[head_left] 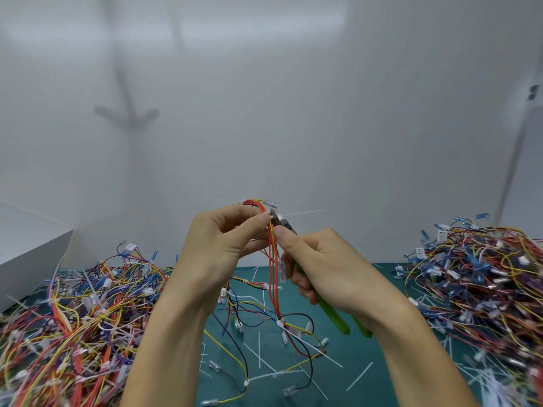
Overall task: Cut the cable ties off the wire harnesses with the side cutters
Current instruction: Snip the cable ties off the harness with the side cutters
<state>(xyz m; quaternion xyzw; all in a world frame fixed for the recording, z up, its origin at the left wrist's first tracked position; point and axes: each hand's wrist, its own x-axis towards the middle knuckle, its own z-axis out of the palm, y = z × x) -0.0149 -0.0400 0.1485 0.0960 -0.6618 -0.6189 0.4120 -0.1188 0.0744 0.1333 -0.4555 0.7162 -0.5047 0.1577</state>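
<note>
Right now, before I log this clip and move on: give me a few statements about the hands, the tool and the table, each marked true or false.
1. The right hand grips the cutters. True.
2. The cutters' handles are red. False: they are green.
3. The left hand holds a harness up off the mat. True.
4. Harnesses are piled on one side only. False: there is a left pile and a right pile.
5. Loose white ties lie on the mat. True.
</note>
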